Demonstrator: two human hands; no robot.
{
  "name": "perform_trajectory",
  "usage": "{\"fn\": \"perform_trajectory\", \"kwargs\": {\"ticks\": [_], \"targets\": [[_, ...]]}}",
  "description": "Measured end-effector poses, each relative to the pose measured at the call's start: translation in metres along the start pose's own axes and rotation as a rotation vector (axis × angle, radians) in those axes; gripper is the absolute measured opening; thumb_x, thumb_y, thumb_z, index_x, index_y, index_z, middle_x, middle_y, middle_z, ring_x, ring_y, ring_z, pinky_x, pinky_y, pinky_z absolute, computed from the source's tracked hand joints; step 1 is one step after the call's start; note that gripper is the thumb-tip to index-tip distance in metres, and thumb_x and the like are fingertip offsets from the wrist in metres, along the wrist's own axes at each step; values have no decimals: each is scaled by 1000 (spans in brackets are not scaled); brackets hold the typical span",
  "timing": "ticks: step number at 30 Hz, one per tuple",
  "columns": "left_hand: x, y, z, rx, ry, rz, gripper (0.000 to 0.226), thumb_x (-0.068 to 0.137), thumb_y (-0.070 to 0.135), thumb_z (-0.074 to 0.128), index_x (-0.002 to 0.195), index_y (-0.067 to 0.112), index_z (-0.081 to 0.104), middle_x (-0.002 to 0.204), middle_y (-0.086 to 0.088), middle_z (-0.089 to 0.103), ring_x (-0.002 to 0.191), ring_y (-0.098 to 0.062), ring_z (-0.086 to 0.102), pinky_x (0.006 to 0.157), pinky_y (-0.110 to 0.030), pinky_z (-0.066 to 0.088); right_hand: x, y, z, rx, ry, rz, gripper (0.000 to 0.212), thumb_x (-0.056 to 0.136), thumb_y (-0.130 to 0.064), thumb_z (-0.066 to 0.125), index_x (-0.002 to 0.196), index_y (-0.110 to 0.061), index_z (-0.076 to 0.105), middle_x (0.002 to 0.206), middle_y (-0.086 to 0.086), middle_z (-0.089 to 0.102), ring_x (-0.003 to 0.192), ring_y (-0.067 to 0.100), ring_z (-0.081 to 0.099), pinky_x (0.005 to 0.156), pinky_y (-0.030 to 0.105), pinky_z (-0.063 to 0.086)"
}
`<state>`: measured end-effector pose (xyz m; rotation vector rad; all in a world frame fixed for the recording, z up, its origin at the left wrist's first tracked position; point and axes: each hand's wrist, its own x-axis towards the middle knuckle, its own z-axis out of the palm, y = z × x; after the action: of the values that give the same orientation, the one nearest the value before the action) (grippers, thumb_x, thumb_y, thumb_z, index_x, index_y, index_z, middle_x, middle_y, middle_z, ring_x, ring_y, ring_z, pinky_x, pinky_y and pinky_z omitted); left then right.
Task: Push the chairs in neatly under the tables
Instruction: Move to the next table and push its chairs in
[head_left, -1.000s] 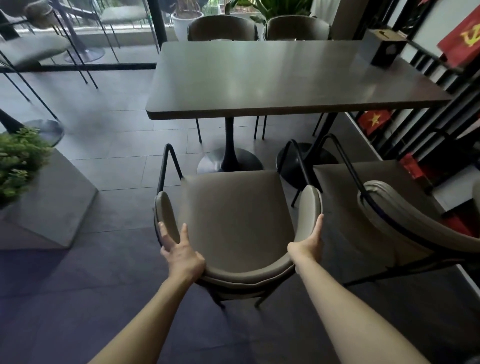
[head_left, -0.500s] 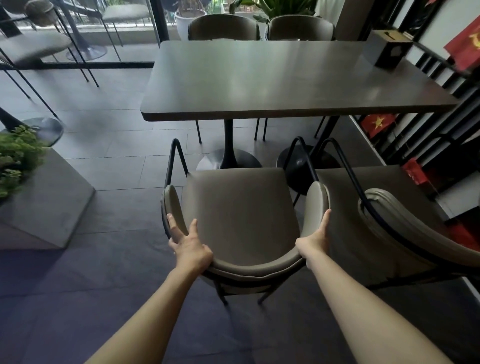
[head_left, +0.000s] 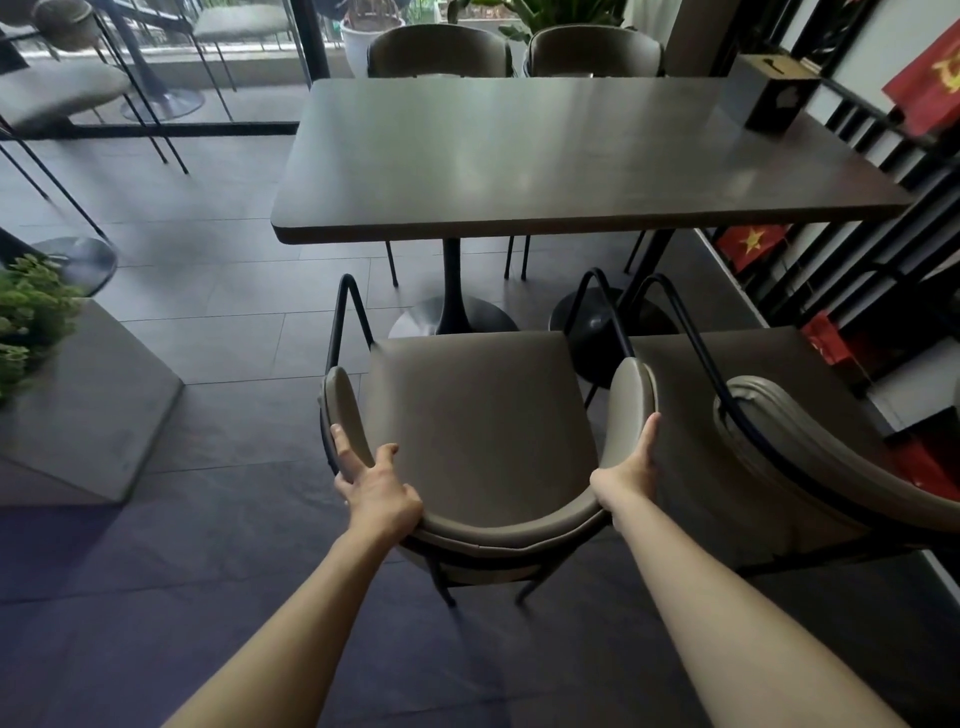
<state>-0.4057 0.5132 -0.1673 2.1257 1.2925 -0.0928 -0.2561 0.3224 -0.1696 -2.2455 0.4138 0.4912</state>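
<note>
A grey-beige padded chair (head_left: 478, 410) with a curved backrest and black metal frame stands in front of me, its seat front a short way short of the dark rectangular table (head_left: 561, 156). My left hand (head_left: 374, 486) grips the left curve of the backrest. My right hand (head_left: 631, 465) holds the right curve, fingers along its outer side. A second matching chair (head_left: 769, 415) stands just to the right, also out from the table, its frame close to the first chair's.
Two more chairs (head_left: 441, 52) are tucked at the table's far side. A dark box (head_left: 776, 93) sits on the table's right end. A concrete planter (head_left: 88, 405) stands left; black railing with red flags (head_left: 753, 244) runs along the right. Pedestal bases (head_left: 452, 322) stand under the table.
The chair has slid forward toward the table with both hands on its backrest, and I have stepped closer; the table edge sits nearer the seat front.
</note>
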Motion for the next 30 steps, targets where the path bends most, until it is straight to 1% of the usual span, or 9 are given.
{"fn": "perform_trajectory", "kwargs": {"ticks": [2, 4, 7, 10, 13, 18, 23, 27, 30], "targets": [[1, 2, -1, 35, -11, -11, 52, 86, 9, 52, 135, 25, 43, 151, -2, -37, 143, -42, 1, 116, -48, 21, -1, 1, -3, -29, -13, -18, 105, 86, 2, 55, 145, -50, -13, 152, 14, 28, 125, 38, 50, 99, 47, 46], [1, 4, -2, 128, -18, -32, 51, 87, 14, 54, 134, 28, 42, 151, -5, -37, 144, -40, -14, 117, -58, 3, -3, 2, -9, -72, -42, -41, 100, 89, -8, 57, 145, -49, -14, 151, 15, 29, 124, 39, 50, 100, 48, 47], [-10, 12, 3, 236, 24, -19, 54, 86, 18, 53, 138, 30, 39, 155, -11, -29, 143, -38, -24, 113, -58, -12, -6, 3, -22, -128, -73, -65, 89, 91, -19, 55, 149, -44, -7, 154, 15, 23, 130, 38, 45, 104, 45, 44], [-31, 32, 16, 245, 13, 57, 57, 86, 26, 54, 141, 30, 36, 158, -12, -18, 144, -33, -22, 114, -55, -11, -4, -3, -42, -163, -79, -109, 77, 94, -19, 51, 153, -34, 5, 162, 9, 5, 144, 31, 26, 111, 37, 31], [-55, 72, 35, 169, -55, 147, 57, 89, 30, 52, 143, 29, 33, 159, -13, -11, 146, -31, -18, 117, -51, -7, 3, -12, -70, -153, -77, -150, 70, 94, -18, 49, 154, -27, 12, 163, 6, 4, 147, 26, 19, 115, 34, 24], [-87, 151, 58, 85, -147, 282, 57, 90, 29, 51, 144, 26, 32, 160, -12, -1, 148, -28, -10, 119, -45, -4, 22, -26, -123, -134, -47, -171, 63, 95, -19, 45, 153, -20, 19, 161, 6, 15, 146, 25, 24, 114, 34, 26], [-93, 218, 69, 44, -206, 370, 56, 92, 30, 46, 145, 22, 31, 159, -11, 12, 148, -27, -1, 120, -41, 2, 48, -41, -172, -37, -2, -120, 58, 94, -18, 45, 150, -15, 29, 152, 9, 38, 136, 29, 42, 110, 34, 36], [-96, 273, 85, 55, -253, 458, 58, 91, 30, 46, 145, 16, 30, 155, -16, 24, 146, -30, 12, 120, -38, 10, 70, -47, -209, -50, 27, -122, 59, 94, -19, 45, 150, -15, 28, 154, 10, 35, 140, 28, 36, 111, 33, 30], [-109, 312, 104, 6, -341, 477, 58, 92, 25, 47, 145, 11, 30, 153, -19, 26, 145, -31, 16, 118, -35, 13, 92, -45, -244, -21, 52, -137, 61, 93, -19, 47, 151, -17, 26, 154, 11, 35, 140, 29, 36, 112, 35, 31]]}}
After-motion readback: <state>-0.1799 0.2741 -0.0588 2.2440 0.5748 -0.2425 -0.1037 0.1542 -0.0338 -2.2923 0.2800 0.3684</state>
